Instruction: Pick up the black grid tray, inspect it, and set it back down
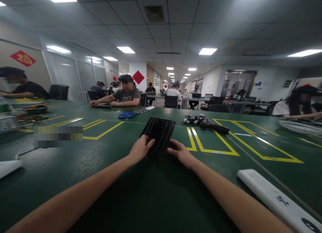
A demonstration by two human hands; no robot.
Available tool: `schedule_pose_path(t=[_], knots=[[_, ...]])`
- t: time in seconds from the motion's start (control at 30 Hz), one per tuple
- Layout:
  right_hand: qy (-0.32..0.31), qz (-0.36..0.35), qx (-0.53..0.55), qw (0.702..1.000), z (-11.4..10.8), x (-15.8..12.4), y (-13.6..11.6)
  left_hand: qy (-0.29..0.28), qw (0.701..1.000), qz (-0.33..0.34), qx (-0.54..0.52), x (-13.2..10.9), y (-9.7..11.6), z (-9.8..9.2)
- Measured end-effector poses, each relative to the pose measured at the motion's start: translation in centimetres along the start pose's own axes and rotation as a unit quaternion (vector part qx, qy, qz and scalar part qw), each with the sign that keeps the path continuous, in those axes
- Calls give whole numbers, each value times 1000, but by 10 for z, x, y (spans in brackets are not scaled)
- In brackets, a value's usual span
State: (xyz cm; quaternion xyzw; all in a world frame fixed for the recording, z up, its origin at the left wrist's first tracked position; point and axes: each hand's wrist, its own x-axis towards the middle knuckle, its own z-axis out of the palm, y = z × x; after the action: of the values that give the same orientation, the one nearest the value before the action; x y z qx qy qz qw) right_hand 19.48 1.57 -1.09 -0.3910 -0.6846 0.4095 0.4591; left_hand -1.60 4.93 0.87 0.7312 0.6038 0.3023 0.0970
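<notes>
A black ribbed rectangular tray (160, 132) lies on the green table (151, 192), tilted slightly, in front of me. My left hand (140, 149) grips its near left corner, thumb on top and fingers curled at the edge. My right hand (180, 153) holds the near right corner, fingers closed on the edge. Both bare forearms reach forward from the bottom of the view.
Yellow marking lines (216, 149) cross the table. Beyond the tray lie a black tool (215, 127), small metal parts (195, 119) and a blue object (126, 115). A white bar (279, 201) lies at near right. Other people sit at the far edge and at both sides.
</notes>
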Motion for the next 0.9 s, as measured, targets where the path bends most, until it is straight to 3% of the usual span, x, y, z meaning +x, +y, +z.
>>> schedule_pose_path(t=[0.1, 0.27, 0.4, 0.57, 0.67, 0.77, 0.9], knots=[[-43, -44, 29, 998, 5, -2, 5, -9, 997, 61, -42, -20, 12, 11], [-57, -66, -43, 995, 0, -3, 12, -30, 991, 94, -88, -40, 20, 10], [-90, -89, -93, 988, -1, -6, 4, -54, 985, 112, -116, -46, 19, 8], [-169, -135, -130, 968, 2, -10, -7, -102, 984, 127, -69, -46, 15, 5], [-159, -144, -124, 969, 5, -11, -7, -99, 986, 102, -89, -44, 15, 4], [-152, -154, -126, 968, 6, -11, -9, -107, 977, 8, -183, -41, 16, 1], [-167, -167, -146, 961, 5, -12, -14, -126, 920, -146, -342, -41, 13, -6]])
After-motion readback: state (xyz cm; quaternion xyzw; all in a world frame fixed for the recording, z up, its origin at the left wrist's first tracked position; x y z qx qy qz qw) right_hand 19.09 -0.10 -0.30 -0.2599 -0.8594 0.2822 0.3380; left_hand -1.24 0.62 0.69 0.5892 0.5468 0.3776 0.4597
